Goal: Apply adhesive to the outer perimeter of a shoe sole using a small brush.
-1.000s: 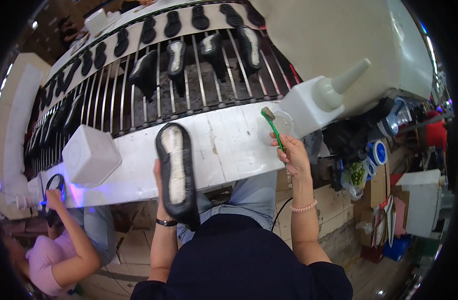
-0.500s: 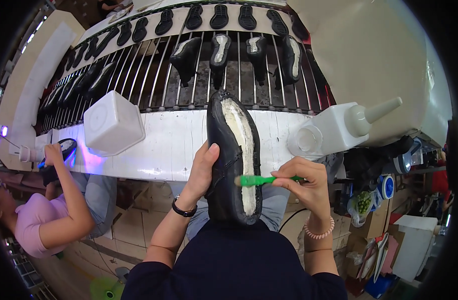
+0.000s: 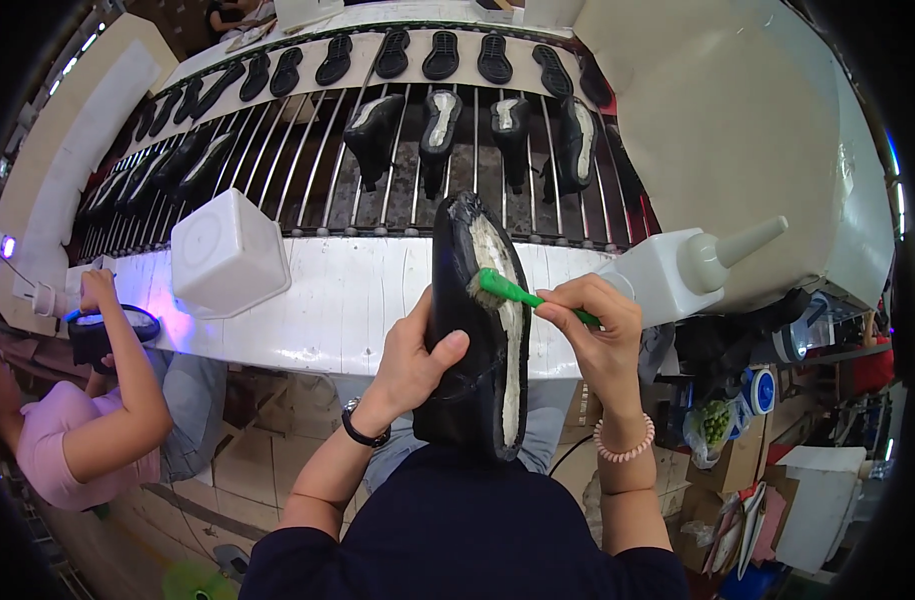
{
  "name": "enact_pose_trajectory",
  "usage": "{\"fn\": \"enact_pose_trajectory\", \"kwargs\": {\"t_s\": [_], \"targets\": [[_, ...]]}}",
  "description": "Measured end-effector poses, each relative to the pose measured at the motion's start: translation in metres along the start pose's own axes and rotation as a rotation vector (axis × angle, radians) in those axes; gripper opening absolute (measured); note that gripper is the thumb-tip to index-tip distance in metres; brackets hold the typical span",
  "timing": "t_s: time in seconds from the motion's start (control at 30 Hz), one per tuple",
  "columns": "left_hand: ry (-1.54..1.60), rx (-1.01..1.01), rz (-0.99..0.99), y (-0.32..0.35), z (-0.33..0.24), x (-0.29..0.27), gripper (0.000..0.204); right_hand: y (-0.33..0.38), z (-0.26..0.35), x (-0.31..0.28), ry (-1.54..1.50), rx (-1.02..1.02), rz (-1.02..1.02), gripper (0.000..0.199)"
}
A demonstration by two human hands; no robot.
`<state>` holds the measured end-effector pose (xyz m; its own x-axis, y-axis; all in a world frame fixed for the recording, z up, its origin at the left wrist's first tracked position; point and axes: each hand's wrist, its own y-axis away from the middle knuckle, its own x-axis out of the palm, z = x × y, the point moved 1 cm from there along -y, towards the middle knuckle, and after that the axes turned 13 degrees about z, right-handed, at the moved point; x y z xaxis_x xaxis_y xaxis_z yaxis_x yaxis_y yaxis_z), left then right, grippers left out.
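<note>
My left hand (image 3: pixel 408 365) is wrapped round the side of a black shoe upper (image 3: pixel 466 405), which is held bottom up with one end towards me. Along its underside runs a pale, whitish strip inside a black rim. Between the fingers and thumb of my right hand (image 3: pixel 606 325) is a green-handled brush (image 3: pixel 518 290). Its bristles touch the black edge beside the strip, in the far half of the shoe. My left palm and part of the shoe's side are hidden.
A white square container (image 3: pixel 228 255) stands left on the white bench (image 3: pixel 328 300), a white spouted bottle (image 3: pixel 668 270) right. Beyond, a roller conveyor (image 3: pixel 318 170) carries several uppers, with black soles (image 3: pixel 441 57) behind. At left a co-worker (image 3: pixel 88 420) handles another shoe.
The brush has moved from the near part of the shoe to its far part, and its head is turned. The shoe is tilted slightly differently in my left hand.
</note>
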<state>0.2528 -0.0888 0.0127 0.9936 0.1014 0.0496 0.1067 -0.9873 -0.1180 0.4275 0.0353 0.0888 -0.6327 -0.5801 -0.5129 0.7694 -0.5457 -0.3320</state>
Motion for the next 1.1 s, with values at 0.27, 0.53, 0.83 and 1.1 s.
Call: {"fn": "enact_pose_trajectory", "kwargs": {"t_s": [0.27,0.53,0.83,1.1], "targets": [[-0.568,0.027,0.0,-0.001,-0.015,0.002,0.084,-0.015,0.003,-0.002,0.022,0.068,-0.13,0.008],[-0.564,0.037,0.054,-0.009,-0.009,-0.003,0.084,-0.042,-0.016,-0.024,0.108,0.006,-0.132,0.009],[-0.243,0.03,0.106,-0.015,-0.005,-0.015,0.073,-0.05,-0.01,-0.047,0.103,-0.094,0.255,0.011],[0.011,-0.009,0.137,-0.015,-0.007,-0.016,0.069,-0.047,0.001,-0.049,0.103,-0.171,0.369,0.011]]}}
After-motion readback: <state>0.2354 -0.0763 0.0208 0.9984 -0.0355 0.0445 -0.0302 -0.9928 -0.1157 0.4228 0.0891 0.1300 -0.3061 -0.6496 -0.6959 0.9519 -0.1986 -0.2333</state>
